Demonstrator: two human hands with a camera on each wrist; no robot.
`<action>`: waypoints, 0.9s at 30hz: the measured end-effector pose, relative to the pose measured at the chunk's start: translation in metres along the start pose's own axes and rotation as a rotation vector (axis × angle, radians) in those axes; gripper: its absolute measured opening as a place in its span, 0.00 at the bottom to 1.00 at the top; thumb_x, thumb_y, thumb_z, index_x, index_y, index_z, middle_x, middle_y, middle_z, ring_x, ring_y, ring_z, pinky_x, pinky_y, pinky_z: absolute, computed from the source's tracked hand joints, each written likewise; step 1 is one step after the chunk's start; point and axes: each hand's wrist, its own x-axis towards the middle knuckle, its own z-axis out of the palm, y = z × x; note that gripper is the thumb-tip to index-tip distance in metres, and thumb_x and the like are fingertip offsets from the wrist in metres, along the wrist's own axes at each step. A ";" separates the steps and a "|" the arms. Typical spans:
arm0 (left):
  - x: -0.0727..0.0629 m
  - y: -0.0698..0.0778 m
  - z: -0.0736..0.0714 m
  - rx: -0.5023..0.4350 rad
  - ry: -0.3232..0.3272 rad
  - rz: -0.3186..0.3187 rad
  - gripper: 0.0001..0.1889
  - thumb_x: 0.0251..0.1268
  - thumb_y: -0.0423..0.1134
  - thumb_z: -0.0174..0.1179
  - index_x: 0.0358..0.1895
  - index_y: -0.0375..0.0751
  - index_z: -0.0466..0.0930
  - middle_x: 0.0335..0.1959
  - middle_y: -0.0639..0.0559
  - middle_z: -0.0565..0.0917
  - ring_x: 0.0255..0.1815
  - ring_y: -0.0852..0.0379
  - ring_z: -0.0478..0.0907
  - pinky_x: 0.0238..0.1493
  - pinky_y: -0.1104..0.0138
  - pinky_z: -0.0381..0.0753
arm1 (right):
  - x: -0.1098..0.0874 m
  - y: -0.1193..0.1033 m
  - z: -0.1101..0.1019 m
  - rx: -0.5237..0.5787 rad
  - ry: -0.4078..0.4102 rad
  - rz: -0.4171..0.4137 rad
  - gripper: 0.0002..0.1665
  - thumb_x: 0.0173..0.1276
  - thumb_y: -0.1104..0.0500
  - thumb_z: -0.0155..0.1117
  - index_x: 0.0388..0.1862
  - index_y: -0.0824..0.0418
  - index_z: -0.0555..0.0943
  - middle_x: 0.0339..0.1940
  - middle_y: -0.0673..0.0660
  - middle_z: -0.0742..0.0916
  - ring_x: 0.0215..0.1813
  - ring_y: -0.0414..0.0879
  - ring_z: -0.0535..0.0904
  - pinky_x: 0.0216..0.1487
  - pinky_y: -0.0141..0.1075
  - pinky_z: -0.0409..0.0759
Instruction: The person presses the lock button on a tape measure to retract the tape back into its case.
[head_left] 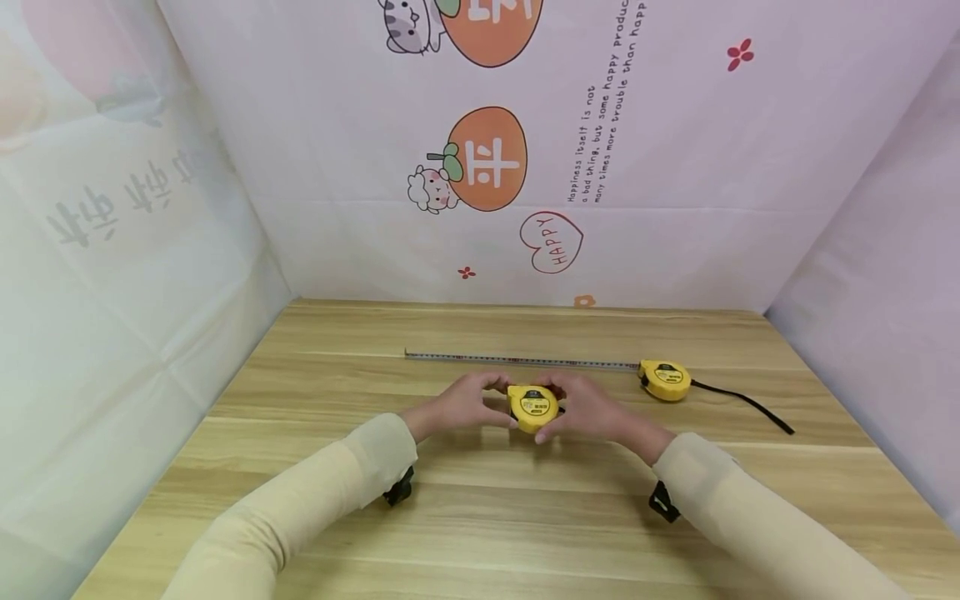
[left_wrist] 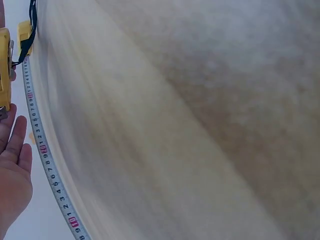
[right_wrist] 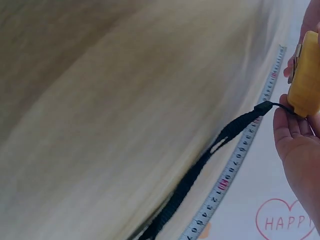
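Note:
A yellow tape measure [head_left: 533,408] is held between both hands over the middle of the table. My left hand [head_left: 467,405] grips its left side with thumb and fingers, close to the metal hook [left_wrist: 4,113] in the left wrist view. From the other side my right hand [head_left: 591,410] holds the case, thumb at the front and fingers behind. A black wrist strap [right_wrist: 195,167] hangs from this case in the right wrist view. Behind the hands lies a second yellow tape measure [head_left: 666,381], its blade [head_left: 517,361] drawn out far to the left.
The second tape measure's black strap [head_left: 746,398] trails to the right across the wooden table [head_left: 487,533]. White printed cloth [head_left: 660,250] rises along the table's back edge, with more cloth at both sides. Dark wrist gear [head_left: 400,487] sits under the left sleeve.

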 end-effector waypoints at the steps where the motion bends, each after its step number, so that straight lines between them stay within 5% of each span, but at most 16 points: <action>1: 0.000 -0.001 0.001 -0.001 -0.003 -0.007 0.26 0.52 0.45 0.75 0.55 0.48 0.78 0.49 0.61 0.78 0.58 0.59 0.72 0.61 0.58 0.70 | 0.000 0.002 0.001 -0.004 -0.001 0.013 0.48 0.40 0.50 0.85 0.59 0.66 0.75 0.46 0.51 0.82 0.47 0.46 0.77 0.51 0.43 0.77; 13: 0.002 -0.012 0.005 0.068 -0.029 0.017 0.25 0.50 0.45 0.76 0.53 0.48 0.79 0.45 0.62 0.79 0.52 0.63 0.74 0.64 0.60 0.67 | 0.003 0.009 0.011 0.044 -0.045 0.054 0.46 0.39 0.51 0.86 0.57 0.64 0.75 0.45 0.50 0.82 0.46 0.44 0.78 0.50 0.41 0.77; 27: 0.000 -0.009 0.006 0.078 -0.063 -0.024 0.26 0.51 0.42 0.76 0.54 0.41 0.77 0.45 0.59 0.80 0.48 0.61 0.76 0.53 0.69 0.74 | 0.003 0.010 0.017 0.047 -0.060 0.080 0.49 0.41 0.49 0.85 0.59 0.67 0.74 0.49 0.53 0.82 0.49 0.45 0.78 0.53 0.43 0.77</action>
